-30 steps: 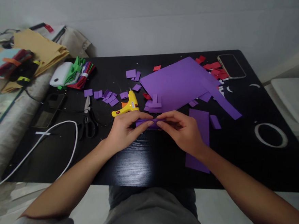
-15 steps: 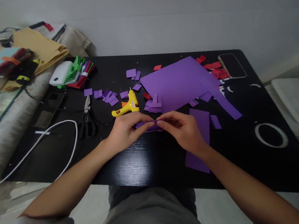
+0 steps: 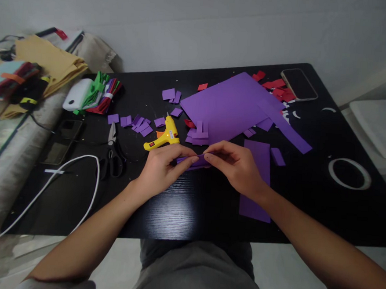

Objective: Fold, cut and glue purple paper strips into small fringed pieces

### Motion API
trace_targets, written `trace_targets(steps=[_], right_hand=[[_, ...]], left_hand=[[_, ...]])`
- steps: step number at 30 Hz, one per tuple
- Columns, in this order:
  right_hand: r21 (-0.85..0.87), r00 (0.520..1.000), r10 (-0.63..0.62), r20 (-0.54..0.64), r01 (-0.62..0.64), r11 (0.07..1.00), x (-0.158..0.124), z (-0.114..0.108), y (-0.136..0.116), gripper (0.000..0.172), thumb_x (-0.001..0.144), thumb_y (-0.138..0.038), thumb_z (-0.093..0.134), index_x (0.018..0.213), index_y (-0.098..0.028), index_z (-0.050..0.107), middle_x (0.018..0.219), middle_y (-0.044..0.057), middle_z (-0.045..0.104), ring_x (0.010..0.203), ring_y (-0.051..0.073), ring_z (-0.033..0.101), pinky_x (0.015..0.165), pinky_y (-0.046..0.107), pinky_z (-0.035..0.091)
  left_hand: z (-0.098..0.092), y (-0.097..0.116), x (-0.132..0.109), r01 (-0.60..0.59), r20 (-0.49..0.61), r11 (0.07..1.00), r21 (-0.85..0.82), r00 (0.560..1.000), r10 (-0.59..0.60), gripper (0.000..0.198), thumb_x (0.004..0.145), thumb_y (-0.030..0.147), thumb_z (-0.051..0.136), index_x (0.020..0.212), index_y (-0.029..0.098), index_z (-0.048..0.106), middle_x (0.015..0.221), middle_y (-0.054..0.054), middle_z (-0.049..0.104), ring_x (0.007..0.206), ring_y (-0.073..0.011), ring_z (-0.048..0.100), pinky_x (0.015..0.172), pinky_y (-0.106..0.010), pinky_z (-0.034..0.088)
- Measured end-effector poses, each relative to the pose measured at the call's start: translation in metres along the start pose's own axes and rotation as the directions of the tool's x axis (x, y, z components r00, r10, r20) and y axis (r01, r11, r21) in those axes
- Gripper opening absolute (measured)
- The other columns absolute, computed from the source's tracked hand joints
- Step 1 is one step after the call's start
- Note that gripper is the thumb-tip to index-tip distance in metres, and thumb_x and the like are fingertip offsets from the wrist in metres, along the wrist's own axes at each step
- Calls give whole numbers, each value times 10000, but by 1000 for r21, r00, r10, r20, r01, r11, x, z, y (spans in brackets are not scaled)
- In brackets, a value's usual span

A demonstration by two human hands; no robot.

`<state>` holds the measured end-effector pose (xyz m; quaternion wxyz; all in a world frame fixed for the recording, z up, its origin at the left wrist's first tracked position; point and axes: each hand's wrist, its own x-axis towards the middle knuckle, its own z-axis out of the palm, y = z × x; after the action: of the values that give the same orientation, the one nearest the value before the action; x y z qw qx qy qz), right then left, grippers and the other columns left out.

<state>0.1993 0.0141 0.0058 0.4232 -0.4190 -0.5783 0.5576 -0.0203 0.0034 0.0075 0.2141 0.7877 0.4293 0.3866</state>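
Observation:
Between my two hands is a narrow folded strip of purple paper (image 3: pixel 199 161), partly hidden by my fingers. My left hand (image 3: pixel 164 166) pinches its left part between thumb and fingers. On its right end, my right hand (image 3: pixel 236 165) is closed in a similar pinch. Just beyond my left hand lies a yellow glue gun (image 3: pixel 167 135). A small stack of purple paper pieces (image 3: pixel 198 135) sits past my fingertips, in front of a large purple sheet (image 3: pixel 229 105). Under my right wrist lies a purple rectangle of paper (image 3: pixel 257 166).
Black-handled scissors (image 3: pixel 113 150) and several small purple pieces (image 3: pixel 141 125) lie to the left. A white cable (image 3: pixel 93 190) loops over the table's left side. Red scraps (image 3: pixel 282 92), a phone (image 3: pixel 299 84) and a white ring (image 3: pixel 349 174) are on the right.
My right hand has shifted very slightly, with its fingertips a little farther from my left hand's, so more of the purple strip shows. Both hands still hold it.

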Motion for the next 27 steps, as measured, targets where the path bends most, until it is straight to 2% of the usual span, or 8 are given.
trace_targets(steps=[8,16,21,27], right_hand=[[-50,999,-38,-5,37,998,-1,0,1,198,875,-407,837,938,-226,788,923,36,810,834,200,764,837,354,644],[-117,997,-78,-20,75,990,-1,0,1,119,888,-349,826,906,-232,809,884,24,820,830,203,768,789,330,633],[-122,994,-86,-69,78,989,1,-1,1,144,881,-380,832,891,-239,807,877,25,818,813,203,762,776,337,637],[-115,989,-103,-103,91,989,3,-2,1,177,875,-421,841,885,-248,807,873,22,812,816,205,764,783,347,642]], left_hand=[[0,1,1,33,-5,999,-18,999,-33,68,961,247,746,948,189,778,902,-29,825,799,-153,759,754,-255,595],[0,3,1,59,-11,997,-48,998,-59,68,947,258,767,960,195,790,919,-30,830,815,-155,763,768,-256,597],[-2,4,3,148,-28,982,-121,988,-153,62,899,253,813,936,204,810,865,-16,827,707,-133,722,663,-234,567],[-5,4,5,245,-37,940,-238,965,-260,77,862,260,838,911,203,823,775,-5,799,638,-113,678,621,-214,554]])
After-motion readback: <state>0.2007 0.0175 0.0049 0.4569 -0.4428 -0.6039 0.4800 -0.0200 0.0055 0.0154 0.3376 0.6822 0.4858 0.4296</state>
